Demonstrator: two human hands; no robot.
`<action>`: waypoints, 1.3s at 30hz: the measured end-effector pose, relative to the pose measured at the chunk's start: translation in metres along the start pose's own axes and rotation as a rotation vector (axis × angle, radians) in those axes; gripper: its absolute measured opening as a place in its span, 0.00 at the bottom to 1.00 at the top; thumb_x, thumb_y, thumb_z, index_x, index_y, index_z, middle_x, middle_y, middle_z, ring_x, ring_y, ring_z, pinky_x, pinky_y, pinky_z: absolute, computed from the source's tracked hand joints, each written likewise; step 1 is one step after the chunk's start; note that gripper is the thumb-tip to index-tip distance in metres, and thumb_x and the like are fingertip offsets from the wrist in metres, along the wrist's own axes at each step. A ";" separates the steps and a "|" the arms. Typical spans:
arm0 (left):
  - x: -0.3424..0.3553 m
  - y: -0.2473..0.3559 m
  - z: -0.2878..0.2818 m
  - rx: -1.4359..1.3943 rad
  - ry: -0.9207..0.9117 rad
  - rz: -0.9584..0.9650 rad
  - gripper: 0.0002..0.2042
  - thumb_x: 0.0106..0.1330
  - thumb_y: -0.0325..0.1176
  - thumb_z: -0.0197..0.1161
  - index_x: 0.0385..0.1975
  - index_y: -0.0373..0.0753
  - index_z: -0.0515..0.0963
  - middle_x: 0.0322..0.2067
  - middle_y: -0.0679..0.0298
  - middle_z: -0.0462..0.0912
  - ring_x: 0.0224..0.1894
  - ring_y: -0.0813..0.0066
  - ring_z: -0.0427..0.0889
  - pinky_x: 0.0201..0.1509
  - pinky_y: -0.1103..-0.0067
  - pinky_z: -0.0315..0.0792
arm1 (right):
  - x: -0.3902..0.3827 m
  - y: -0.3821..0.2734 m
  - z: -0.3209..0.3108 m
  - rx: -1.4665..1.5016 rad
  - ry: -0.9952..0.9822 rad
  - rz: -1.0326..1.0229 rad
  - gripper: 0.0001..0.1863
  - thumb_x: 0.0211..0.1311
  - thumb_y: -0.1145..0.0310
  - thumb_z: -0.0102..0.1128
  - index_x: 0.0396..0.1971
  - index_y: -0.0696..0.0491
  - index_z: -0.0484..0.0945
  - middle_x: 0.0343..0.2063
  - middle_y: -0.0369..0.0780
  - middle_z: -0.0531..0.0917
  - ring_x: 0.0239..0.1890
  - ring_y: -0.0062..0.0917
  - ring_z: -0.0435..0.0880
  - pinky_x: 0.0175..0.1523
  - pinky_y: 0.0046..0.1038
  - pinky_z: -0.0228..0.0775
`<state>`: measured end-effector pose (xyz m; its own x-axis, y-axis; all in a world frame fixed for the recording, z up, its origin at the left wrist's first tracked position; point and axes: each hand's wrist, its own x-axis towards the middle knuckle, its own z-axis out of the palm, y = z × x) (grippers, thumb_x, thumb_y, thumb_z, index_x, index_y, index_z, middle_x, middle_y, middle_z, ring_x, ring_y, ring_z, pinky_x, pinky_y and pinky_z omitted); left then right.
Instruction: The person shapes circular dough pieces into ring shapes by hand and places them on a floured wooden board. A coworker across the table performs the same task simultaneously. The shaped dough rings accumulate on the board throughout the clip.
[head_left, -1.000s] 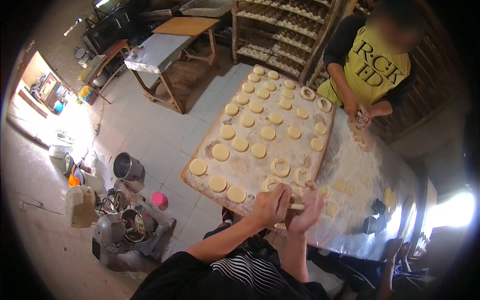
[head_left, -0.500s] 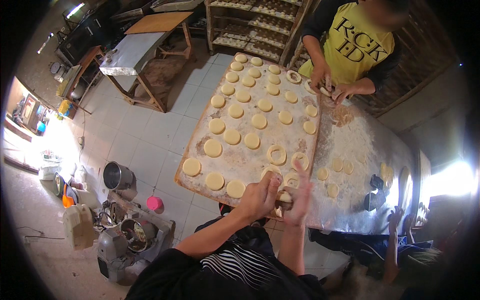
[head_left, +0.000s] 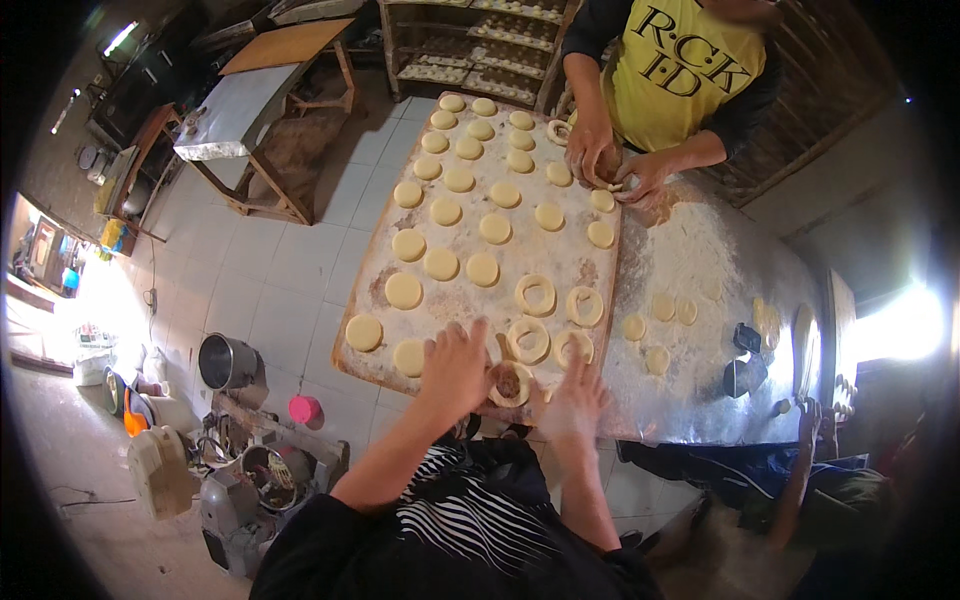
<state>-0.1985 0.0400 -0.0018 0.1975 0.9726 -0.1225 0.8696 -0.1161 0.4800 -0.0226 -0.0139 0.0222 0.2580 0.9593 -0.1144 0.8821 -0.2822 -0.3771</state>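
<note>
My left hand [head_left: 455,370] reaches over the near edge of the floured board [head_left: 400,330], fingers stretched out above the pale round dough discs. Beside its thumb lies a dough ring [head_left: 520,397] with the brown board showing through its hole. My right hand [head_left: 578,402], smeared by motion, is spread low at the board's near right, its fingertips over another dough ring [head_left: 573,338]. Farther up lie more dough rings [head_left: 528,357] and rows of flat dough discs [head_left: 441,264]. Neither hand shows anything gripped.
Across the board, a co-worker in a yellow shirt [head_left: 665,60] handles dough with both hands. To the right, a floured metal table [head_left: 690,400] bears several discs and a dark tool [head_left: 745,375]. A mixer [head_left: 235,505], metal pot [head_left: 225,362] and pink dipper [head_left: 303,408] stand at left.
My hands, earlier together around a piece of dough, have parted and come down to the board, the left one moving leftward. A dough ring now shows on the board between them.
</note>
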 end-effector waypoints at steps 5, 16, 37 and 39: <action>-0.019 0.015 0.013 -0.001 0.017 0.090 0.34 0.56 0.40 0.70 0.62 0.36 0.64 0.42 0.49 0.72 0.45 0.50 0.73 0.49 0.60 0.64 | -0.008 -0.013 0.031 -0.107 0.012 -0.095 0.48 0.51 0.57 0.70 0.73 0.44 0.56 0.49 0.47 0.68 0.55 0.42 0.66 0.58 0.48 0.53; 0.049 0.018 0.027 -0.025 0.060 0.097 0.33 0.59 0.41 0.69 0.62 0.38 0.62 0.47 0.46 0.73 0.51 0.45 0.74 0.52 0.55 0.64 | 0.029 -0.009 0.030 -0.153 0.048 -0.270 0.29 0.49 0.64 0.65 0.55 0.49 0.75 0.44 0.45 0.71 0.50 0.42 0.70 0.54 0.48 0.58; 0.007 -0.047 -0.024 0.194 -0.104 0.107 0.15 0.64 0.38 0.61 0.46 0.36 0.73 0.42 0.46 0.75 0.47 0.47 0.77 0.50 0.56 0.70 | 0.141 -0.055 0.067 -0.065 0.205 -0.384 0.15 0.65 0.62 0.57 0.48 0.50 0.79 0.45 0.45 0.81 0.52 0.40 0.78 0.55 0.43 0.68; -0.014 -0.040 -0.015 0.157 0.010 0.208 0.13 0.62 0.35 0.62 0.42 0.36 0.74 0.41 0.48 0.76 0.47 0.47 0.77 0.49 0.58 0.71 | 0.155 -0.078 0.083 -0.070 0.100 -0.442 0.18 0.65 0.62 0.57 0.52 0.52 0.77 0.43 0.46 0.81 0.50 0.41 0.79 0.54 0.45 0.69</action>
<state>-0.2431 0.0338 -0.0061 0.3760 0.9263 -0.0267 0.8705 -0.3432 0.3528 -0.0842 0.1570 -0.0423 -0.1150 0.9843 0.1338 0.9398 0.1514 -0.3064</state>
